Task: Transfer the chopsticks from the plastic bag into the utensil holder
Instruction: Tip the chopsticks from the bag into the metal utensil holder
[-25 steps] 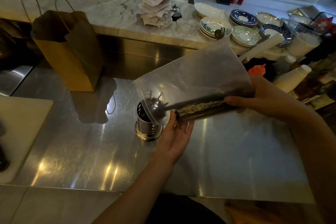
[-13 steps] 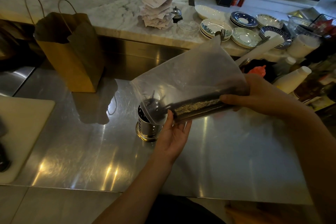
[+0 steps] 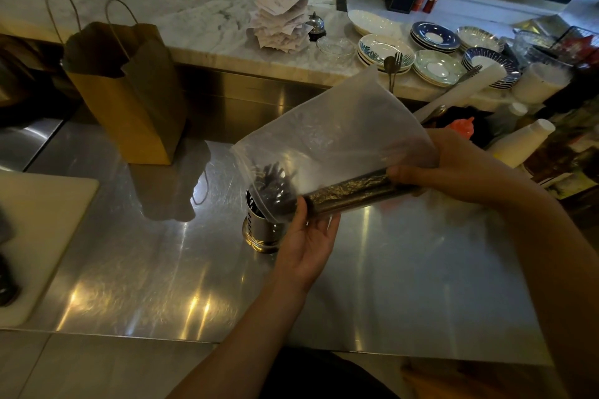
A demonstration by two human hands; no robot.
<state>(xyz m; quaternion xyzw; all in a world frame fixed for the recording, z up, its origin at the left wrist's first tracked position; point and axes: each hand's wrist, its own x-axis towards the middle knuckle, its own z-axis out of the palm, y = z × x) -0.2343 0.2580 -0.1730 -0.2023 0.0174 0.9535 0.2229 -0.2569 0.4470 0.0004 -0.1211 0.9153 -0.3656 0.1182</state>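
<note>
Above the utensil holder (image 3: 259, 230) on the steel bench (image 3: 421, 269), the chopsticks (image 3: 350, 193) lie tilted inside the plastic bag (image 3: 330, 136), tips at its open mouth. The left grip (image 3: 308, 236) clasps the bundle near that mouth, and the right grip (image 3: 453, 165) clasps its far end.

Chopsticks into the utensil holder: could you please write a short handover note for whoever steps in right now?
Left hand grips the plastic bag from below, near its mouth. Right hand grips the bag's far end around the chopsticks.
The chopsticks lie bundled inside the bag, nearly level, with their tips at the mouth above the utensil holder, which stands on the steel counter.
Done: the bag is aimed at the holder. Whether any tips are inside it is unclear.
Left: probably raise the right end, slide the chopsticks in, then draw the bag off.
</note>
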